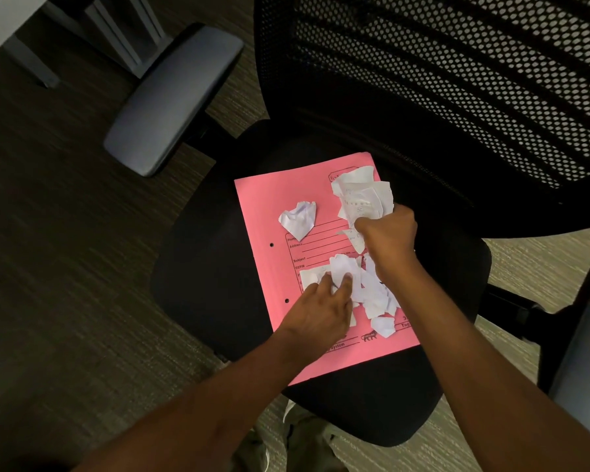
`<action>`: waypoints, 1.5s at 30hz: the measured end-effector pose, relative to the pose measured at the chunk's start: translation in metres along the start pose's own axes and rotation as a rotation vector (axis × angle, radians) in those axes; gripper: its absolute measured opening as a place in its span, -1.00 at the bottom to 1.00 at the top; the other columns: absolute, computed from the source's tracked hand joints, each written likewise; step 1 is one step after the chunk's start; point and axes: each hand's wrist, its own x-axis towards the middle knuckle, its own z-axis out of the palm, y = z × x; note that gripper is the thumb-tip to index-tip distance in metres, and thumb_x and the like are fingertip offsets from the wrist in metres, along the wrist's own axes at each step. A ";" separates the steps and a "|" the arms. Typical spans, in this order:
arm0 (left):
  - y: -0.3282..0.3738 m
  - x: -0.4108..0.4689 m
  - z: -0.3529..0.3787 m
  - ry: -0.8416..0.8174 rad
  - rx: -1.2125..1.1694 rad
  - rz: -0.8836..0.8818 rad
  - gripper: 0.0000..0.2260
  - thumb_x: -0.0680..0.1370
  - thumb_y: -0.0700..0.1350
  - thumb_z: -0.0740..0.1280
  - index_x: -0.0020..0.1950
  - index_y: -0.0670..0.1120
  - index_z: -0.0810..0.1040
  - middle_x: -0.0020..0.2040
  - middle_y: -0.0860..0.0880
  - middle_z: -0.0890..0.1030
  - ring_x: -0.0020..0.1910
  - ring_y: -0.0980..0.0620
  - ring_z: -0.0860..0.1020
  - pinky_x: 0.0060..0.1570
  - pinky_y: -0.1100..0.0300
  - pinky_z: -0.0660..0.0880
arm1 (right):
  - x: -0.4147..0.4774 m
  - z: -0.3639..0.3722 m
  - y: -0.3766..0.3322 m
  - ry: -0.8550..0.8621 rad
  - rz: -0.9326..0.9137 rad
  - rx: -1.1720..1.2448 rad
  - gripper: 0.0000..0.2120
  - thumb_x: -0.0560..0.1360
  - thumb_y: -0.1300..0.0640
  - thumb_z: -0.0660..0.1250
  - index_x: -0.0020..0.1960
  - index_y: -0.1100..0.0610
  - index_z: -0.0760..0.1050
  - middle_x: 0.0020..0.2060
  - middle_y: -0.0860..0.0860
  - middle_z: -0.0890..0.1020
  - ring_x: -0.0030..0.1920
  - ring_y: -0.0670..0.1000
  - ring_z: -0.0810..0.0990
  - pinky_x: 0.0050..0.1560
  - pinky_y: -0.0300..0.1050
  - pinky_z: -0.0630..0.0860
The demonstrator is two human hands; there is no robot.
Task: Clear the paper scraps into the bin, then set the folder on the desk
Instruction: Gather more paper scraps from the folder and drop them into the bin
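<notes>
The right hand (pixel 387 233) is fisted around a bunch of paper scraps (pixel 363 195); the left hand (pixel 315 311) pinches more from the near pile (pixel 372 294). 1 crumpled scrap (pixel 298 219) lies apart, left, on the pink folder (pixel 263 199), itself on the chair seat (pixel 201 267). No bin is visible; clearing looks barely begun.

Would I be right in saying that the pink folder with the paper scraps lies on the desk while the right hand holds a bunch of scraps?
Not quite. The head view shows the pink folder lying on the black chair seat, not the desk. The rest stands: paper scraps lie on it, and the right hand is closed on a bunch of scraps.
</notes>
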 end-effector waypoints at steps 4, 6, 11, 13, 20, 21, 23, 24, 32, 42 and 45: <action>-0.001 -0.001 -0.001 -0.027 0.020 0.023 -0.42 0.26 -0.05 0.62 0.17 -0.27 0.56 0.31 -0.28 0.49 0.19 -0.31 0.53 0.08 -0.09 0.53 | -0.003 0.002 0.000 0.001 0.009 0.002 -0.70 0.43 0.17 0.45 0.04 0.05 0.36 -0.03 0.03 0.54 0.02 0.12 0.62 0.01 0.06 0.63; -0.002 -0.005 -0.003 0.019 0.012 0.052 -0.43 0.22 -0.04 0.64 0.14 -0.25 0.59 0.22 -0.27 0.56 0.10 -0.23 0.57 0.01 -0.03 0.57 | -0.004 0.002 -0.002 0.000 0.009 0.008 -0.70 0.43 0.18 0.45 0.04 0.05 0.36 -0.06 0.01 0.52 0.00 0.12 0.62 -0.01 0.04 0.63; -0.010 -0.016 -0.001 0.187 -0.086 0.043 -0.47 0.18 -0.06 0.65 0.06 -0.23 0.62 0.03 -0.19 0.65 -0.02 -0.10 0.62 -0.01 0.05 0.60 | -0.007 0.003 -0.011 -0.007 0.019 0.029 -0.70 0.41 0.19 0.46 0.04 0.06 0.40 -0.02 0.05 0.58 -0.03 0.13 0.65 -0.05 0.12 0.65; -0.018 -0.016 0.002 0.274 -0.126 0.018 -0.49 0.18 -0.11 0.66 0.04 -0.24 0.62 0.01 -0.18 0.66 -0.02 -0.10 0.62 0.02 0.04 0.59 | -0.008 0.004 -0.016 -0.020 -0.001 0.028 -0.72 0.40 0.21 0.46 0.03 0.07 0.43 -0.06 0.06 0.61 -0.06 0.12 0.65 -0.07 0.11 0.65; -0.032 -0.036 -0.001 0.537 -0.278 0.011 -0.58 0.27 -0.16 0.62 0.02 -0.27 0.57 0.01 -0.21 0.65 0.02 -0.13 0.62 0.15 0.08 0.49 | -0.017 0.003 -0.040 -0.044 -0.105 0.017 -0.78 0.40 0.29 0.40 -0.21 0.02 0.43 -0.25 -0.02 0.56 -0.28 0.00 0.61 -0.16 0.08 0.65; -0.034 -0.040 0.000 0.565 -0.289 0.008 -0.58 0.28 -0.17 0.61 0.02 -0.25 0.53 0.01 -0.22 0.65 0.02 -0.13 0.61 0.16 0.08 0.48 | -0.018 0.003 -0.043 -0.046 -0.120 0.028 -0.81 0.40 0.30 0.40 -0.16 0.04 0.46 -0.22 0.01 0.59 -0.28 0.00 0.62 -0.17 0.08 0.66; -0.037 -0.046 0.000 0.608 -0.306 0.005 -0.58 0.32 -0.18 0.59 0.02 -0.22 0.45 0.01 -0.22 0.64 0.03 -0.14 0.60 0.19 0.07 0.45 | -0.020 0.002 -0.049 -0.048 -0.148 0.027 -0.79 0.40 0.28 0.40 -0.04 0.08 0.47 -0.12 0.04 0.61 -0.26 -0.02 0.62 -0.24 0.00 0.65; -0.038 -0.048 0.000 0.622 -0.302 0.006 -0.60 0.34 -0.18 0.57 0.02 -0.21 0.42 0.01 -0.22 0.64 0.04 -0.13 0.59 0.22 0.07 0.44 | -0.022 0.002 -0.052 -0.050 -0.152 0.026 -0.77 0.41 0.27 0.41 0.00 0.08 0.45 -0.08 0.04 0.60 -0.26 -0.04 0.61 -0.27 -0.07 0.62; -0.055 -0.060 -0.019 0.852 -0.442 -0.090 -0.95 0.55 -0.27 0.31 -0.07 -0.27 0.50 -0.04 -0.30 0.62 0.01 -0.12 0.48 0.17 0.09 0.41 | -0.055 0.030 -0.077 -0.101 -0.286 0.053 -0.84 0.36 0.34 0.39 -0.14 0.13 0.50 -0.16 0.10 0.62 -0.22 0.04 0.64 -0.25 -0.10 0.57; -0.093 -0.172 -0.007 1.060 -0.444 -0.321 -0.83 0.55 -0.36 0.24 -0.20 -0.33 0.55 -0.09 -0.31 0.61 -0.17 -0.22 0.56 -0.05 -0.01 0.49 | -0.175 0.130 -0.085 -0.216 -0.448 0.014 -0.79 0.22 0.26 0.36 -0.15 0.12 0.52 -0.22 0.10 0.62 -0.19 0.18 0.64 -0.26 0.00 0.56; -0.104 -0.242 0.017 1.049 -0.414 -0.380 -0.84 0.56 -0.37 0.22 -0.18 -0.34 0.54 -0.10 -0.32 0.60 -0.17 -0.24 0.56 -0.04 -0.03 0.49 | -0.234 0.170 -0.078 -0.280 -0.492 0.009 -0.86 0.21 0.27 0.34 -0.32 0.05 0.49 -0.35 0.00 0.59 -0.27 0.15 0.64 -0.31 -0.01 0.52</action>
